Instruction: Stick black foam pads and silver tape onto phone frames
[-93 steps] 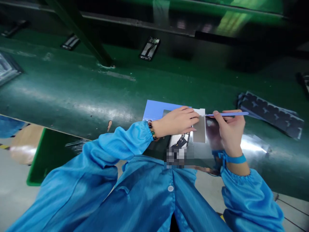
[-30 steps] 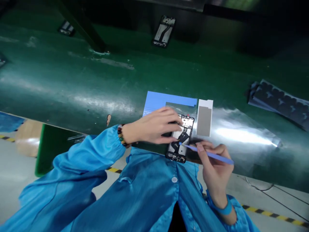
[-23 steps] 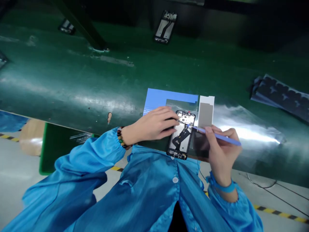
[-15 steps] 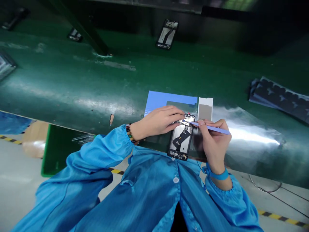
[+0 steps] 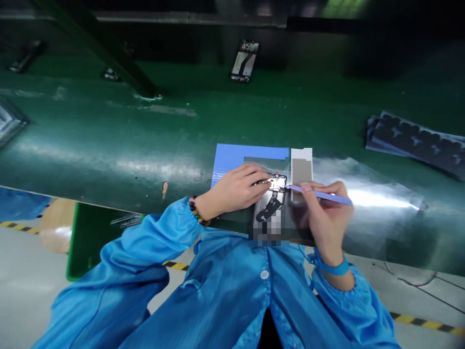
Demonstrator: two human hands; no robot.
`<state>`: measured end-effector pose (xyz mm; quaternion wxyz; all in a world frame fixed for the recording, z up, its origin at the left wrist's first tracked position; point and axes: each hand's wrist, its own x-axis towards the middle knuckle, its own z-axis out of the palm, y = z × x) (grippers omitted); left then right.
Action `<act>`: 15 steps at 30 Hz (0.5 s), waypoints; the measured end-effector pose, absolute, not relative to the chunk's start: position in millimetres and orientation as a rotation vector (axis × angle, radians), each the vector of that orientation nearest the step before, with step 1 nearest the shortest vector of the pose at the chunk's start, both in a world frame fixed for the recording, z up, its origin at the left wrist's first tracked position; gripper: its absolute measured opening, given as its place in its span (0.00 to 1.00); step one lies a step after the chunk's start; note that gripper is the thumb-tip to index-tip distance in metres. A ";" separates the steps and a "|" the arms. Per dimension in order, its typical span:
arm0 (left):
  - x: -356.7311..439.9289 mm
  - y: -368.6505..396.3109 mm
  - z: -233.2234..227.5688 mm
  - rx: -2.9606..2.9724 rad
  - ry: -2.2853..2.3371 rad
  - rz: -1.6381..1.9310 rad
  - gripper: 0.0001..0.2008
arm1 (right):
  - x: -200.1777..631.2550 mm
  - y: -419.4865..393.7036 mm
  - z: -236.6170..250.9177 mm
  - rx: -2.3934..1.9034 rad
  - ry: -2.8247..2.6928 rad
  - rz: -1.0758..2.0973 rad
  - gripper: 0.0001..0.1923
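The open phone frame (image 5: 271, 203) lies just below the middle of the frame, at the near edge of the table (image 5: 109, 140), its lower end blurred out. Your left hand (image 5: 236, 189) rests on its upper left part, fingers pressed down flat to steady it rather than closed around anything. Your right hand (image 5: 321, 208) grips a thin blue stylus (image 5: 319, 194) like a pen, fingers pinched on its shaft, and its tip meets the upper end of the frame near the small metal parts there.

Judging by this, you are in the middle of the work: the tip is on the spot, so the pressing or seating at the top of the frame looks under way, not finished. The grey sheet on white backing (image 5: 301, 169), just right of the frame's upper end, appears not yet used, though whether anything has been peeled from it cannot be told.

Under and behind the frame lies a blue mat (image 5: 232, 157). To the right, a shiny clear film (image 5: 381, 203) lies on the table. At the right edge sits a stack of dark sheets (image 5: 414, 143). In the upper middle, another phone frame (image 5: 244, 60) lies on the dark green surface, beside a slanting green post (image 5: 98, 48). Lower left shows pale floor with yellow-and-black tape (image 5: 16, 227).
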<state>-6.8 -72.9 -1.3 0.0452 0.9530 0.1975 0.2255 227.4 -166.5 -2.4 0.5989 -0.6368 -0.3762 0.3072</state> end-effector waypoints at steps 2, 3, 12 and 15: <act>-6.9 -75.7 -2.0 2.915 0.610 0.727 0.08 | 240.3 -170.9 -2.2 -1.479 -0.790 0.613 0.20; -7.2 -76.4 -2.2 2.903 0.609 0.746 0.08 | 247.0 -173.2 -3.2 -1.482 -0.759 0.581 0.20; -9.2 -74.0 -0.1 2.891 0.592 0.688 0.10 | 263.3 -183.3 -17.6 -1.491 -0.738 0.599 0.19; -8.5 -78.8 -4.6 2.909 0.594 0.708 0.10 | 262.0 -182.3 -17.0 -1.499 -0.720 0.604 0.20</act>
